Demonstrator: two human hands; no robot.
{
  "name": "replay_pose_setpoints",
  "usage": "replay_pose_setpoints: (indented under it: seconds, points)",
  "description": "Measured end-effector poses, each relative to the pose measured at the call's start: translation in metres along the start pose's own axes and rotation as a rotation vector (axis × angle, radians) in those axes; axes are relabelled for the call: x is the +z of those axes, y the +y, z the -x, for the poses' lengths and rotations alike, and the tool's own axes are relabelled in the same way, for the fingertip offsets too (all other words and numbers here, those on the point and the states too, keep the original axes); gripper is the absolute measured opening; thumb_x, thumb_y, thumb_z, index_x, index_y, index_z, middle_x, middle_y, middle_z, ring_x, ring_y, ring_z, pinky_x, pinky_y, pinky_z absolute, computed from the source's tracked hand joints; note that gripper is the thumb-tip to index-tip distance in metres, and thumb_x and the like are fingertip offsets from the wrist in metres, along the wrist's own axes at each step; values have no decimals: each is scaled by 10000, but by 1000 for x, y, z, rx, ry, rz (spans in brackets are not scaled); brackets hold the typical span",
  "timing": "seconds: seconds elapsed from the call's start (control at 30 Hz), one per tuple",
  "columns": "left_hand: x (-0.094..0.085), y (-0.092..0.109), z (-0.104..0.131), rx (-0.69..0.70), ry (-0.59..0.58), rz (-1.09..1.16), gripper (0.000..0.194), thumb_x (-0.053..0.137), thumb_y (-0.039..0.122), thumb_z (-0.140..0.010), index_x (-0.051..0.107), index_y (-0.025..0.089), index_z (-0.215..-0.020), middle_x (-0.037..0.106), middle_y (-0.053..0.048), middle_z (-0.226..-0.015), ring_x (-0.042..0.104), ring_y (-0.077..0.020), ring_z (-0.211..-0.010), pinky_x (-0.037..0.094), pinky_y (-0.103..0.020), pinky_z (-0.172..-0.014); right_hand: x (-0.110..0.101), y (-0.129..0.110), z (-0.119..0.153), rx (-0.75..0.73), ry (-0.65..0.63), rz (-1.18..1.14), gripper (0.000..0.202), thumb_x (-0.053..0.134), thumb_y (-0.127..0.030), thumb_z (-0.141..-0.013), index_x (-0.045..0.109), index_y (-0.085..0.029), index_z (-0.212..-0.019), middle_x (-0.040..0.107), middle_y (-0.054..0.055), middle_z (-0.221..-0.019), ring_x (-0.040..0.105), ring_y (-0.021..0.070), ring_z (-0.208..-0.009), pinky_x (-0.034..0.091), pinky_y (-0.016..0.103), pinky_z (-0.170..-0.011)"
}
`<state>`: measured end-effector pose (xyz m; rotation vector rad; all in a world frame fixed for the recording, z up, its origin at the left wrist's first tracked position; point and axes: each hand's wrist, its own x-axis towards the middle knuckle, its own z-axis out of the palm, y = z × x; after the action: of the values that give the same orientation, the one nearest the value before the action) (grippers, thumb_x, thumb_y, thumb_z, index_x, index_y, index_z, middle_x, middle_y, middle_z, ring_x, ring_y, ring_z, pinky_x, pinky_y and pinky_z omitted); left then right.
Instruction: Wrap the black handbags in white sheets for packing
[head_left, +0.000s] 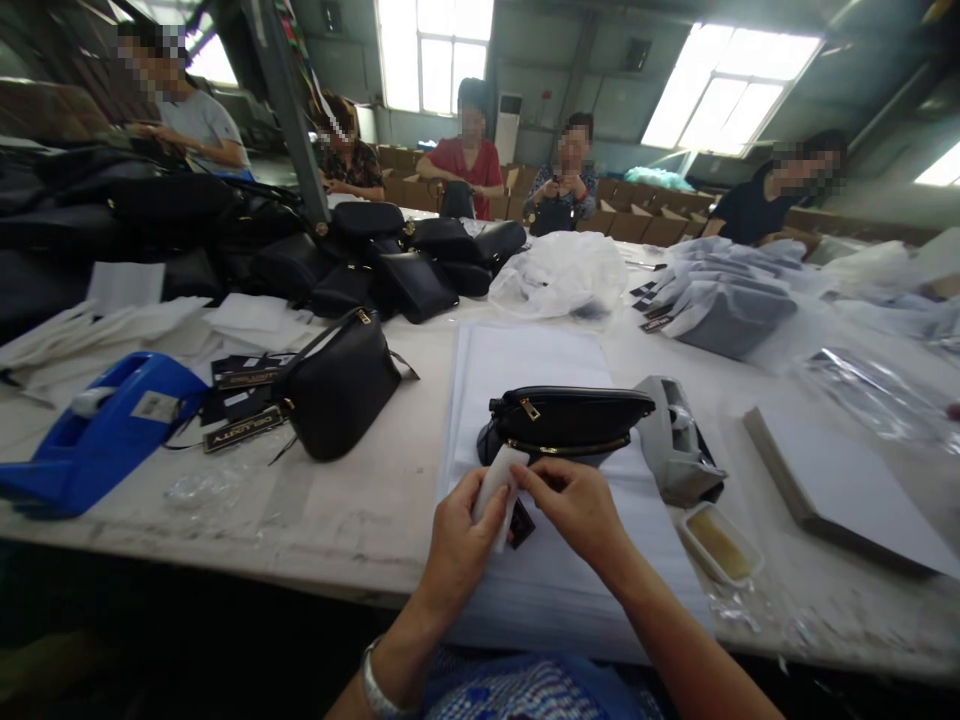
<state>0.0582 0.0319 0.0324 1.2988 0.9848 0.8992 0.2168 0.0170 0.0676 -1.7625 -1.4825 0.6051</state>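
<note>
My left hand is closed around a narrow folded strip of white paper. The thumb and fingers of my right hand pinch the strip near its upper end. Just behind the hands stands a small black handbag with gold zips, on a stack of white sheets. A dark hang tag shows between my hands, partly hidden by the paper and fingers. To the left, a second black handbag rests on the table, beside several black tags with gold lettering.
A blue tape dispenser lies left, a grey one right. Near it are a small dish and a stack of grey boards. Black bags pile up behind, with wrapped bags at right. Several people work across the table.
</note>
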Motion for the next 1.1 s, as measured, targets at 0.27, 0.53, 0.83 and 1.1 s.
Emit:
replay_pose_setpoints:
  seconds: [0.27, 0.53, 0.83, 1.1]
  points:
    - [-4, 7, -2, 21, -13, -16, 340, 555, 469, -914, 653, 179, -1062, 657, -3, -720, 596, -154, -595, 470, -239, -585, -17, -1, 4, -172, -152, 116, 250, 488, -239, -929, 734, -217, -891, 719, 20, -788, 646, 181, -707, 443, 270, -668]
    - [-4, 13, 1, -106, -105, 112, 405, 584, 515, -888, 633, 162, -1082, 677, -33, -850, 576, -125, -561, 444, -223, -507, -10, 8, 6, -11, -228, -216, 252, 491, -245, -905, 674, -201, -1073, 691, 1, -772, 612, 150, -642, 465, 238, -588]
    - [-6, 14, 5, -220, -170, 218, 411, 611, 509, -883, 646, 154, -1087, 685, -57, -970, 509, -52, -509, 372, -177, -479, 1, 16, 10, -68, -78, -261, 227, 538, -257, -912, 740, -237, -1015, 744, 14, -955, 672, 206, -882, 499, 289, -810]
    - [0, 17, 9, -252, -159, 199, 460, 621, 556, -857, 657, 147, -1062, 688, -73, -952, 485, -53, -500, 356, -180, -470, 18, 22, 13, -75, -15, -389, 263, 505, -225, -893, 741, -203, -1006, 737, 25, -909, 659, 203, -835, 508, 289, -768]
